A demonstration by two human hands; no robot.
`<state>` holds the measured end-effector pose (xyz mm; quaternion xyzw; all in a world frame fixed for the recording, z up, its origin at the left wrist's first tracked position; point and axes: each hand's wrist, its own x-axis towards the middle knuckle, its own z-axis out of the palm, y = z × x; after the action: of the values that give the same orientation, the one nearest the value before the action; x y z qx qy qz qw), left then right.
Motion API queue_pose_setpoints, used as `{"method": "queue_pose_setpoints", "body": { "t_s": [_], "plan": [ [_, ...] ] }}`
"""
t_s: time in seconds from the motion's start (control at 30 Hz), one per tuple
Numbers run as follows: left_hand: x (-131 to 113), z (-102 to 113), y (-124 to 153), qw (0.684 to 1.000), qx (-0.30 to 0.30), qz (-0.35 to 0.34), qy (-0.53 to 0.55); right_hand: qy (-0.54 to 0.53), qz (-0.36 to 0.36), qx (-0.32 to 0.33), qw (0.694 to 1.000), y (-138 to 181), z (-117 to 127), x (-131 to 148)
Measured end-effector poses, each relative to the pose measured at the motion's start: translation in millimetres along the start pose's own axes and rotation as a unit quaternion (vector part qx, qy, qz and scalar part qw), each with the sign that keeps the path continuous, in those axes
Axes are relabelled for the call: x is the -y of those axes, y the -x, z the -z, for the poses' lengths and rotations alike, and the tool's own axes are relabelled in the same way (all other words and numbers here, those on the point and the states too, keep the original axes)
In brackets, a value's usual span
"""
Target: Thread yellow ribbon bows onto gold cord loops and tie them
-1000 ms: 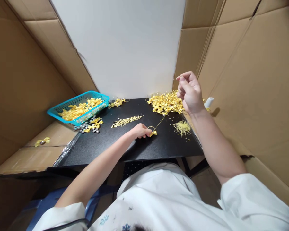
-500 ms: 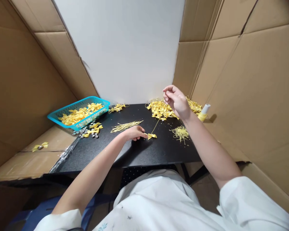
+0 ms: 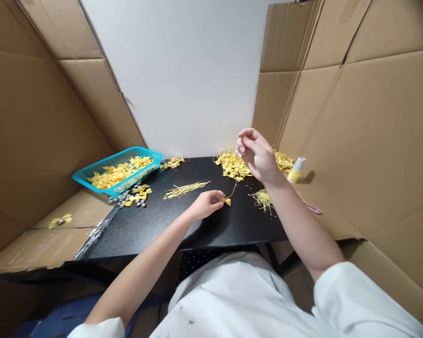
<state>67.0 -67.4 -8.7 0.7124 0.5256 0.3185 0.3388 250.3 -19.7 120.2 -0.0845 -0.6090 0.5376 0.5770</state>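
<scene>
My left hand [image 3: 208,204] is low over the black table, thumb and fingers pinched on a small yellow ribbon bow [image 3: 227,202]. A thin yellow cord [image 3: 234,188] rises from the bow, bending up and to the right. My right hand [image 3: 256,154] is raised above the far right of the table, its fingers curled and thumb pressed in. What it pinches, if anything, is too small to make out. Left of the bow lies a bundle of straight yellow cords [image 3: 186,189]. Behind my right hand is a heap of yellow bows [image 3: 231,164].
A turquoise basket [image 3: 78,174] with yellow bows stands at the left. Silver beads [image 3: 121,199] and a few bows lie before it. Cord scraps [image 3: 262,199] lie near my right forearm, with a white-and-yellow spool [image 3: 296,170] and a pink tool [image 3: 313,208] further right. Cardboard walls [image 3: 373,141] flank the table.
My left hand has turned and drawn its fingers in closer around the bow, moving slightly right. The cord, straight before, now bends. My right hand stays raised, nearly in place.
</scene>
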Motion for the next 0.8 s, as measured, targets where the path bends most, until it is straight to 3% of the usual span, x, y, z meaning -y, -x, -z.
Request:
{"method": "queue_pose_setpoints", "body": {
  "t_s": [0.17, 0.33, 0.4, 0.53, 0.63, 0.8],
  "plan": [
    [4.0, -11.6, -37.0, 0.997, 0.007, -0.006, 0.078, -0.026, -0.027, -0.016, 0.999, -4.9, 3.9, -18.3],
    [3.9, -18.6, -44.9, 0.986, -0.036, -0.162, 0.028, -0.094, -0.063, -0.048, 0.992, -7.6, 4.2, -44.3],
    [3.7, -20.9, -45.5, 0.980, -0.036, -0.194, 0.031, -0.127, -0.061, -0.066, 0.988, -9.5, 2.1, -53.1],
    [1.7, -23.5, -47.9, 0.976, -0.015, -0.167, 0.136, -0.162, -0.063, -0.081, 0.981, -12.3, -0.3, -65.5],
    [1.0, -23.3, -50.8, 0.950, -0.001, -0.145, 0.277, -0.157, -0.072, -0.096, 0.980, -11.6, 0.8, -70.1],
    [4.3, -20.4, -52.5, 0.917, -0.148, -0.114, 0.353, -0.159, -0.077, -0.097, 0.979, -5.9, -6.2, -71.8]
  ]
}}
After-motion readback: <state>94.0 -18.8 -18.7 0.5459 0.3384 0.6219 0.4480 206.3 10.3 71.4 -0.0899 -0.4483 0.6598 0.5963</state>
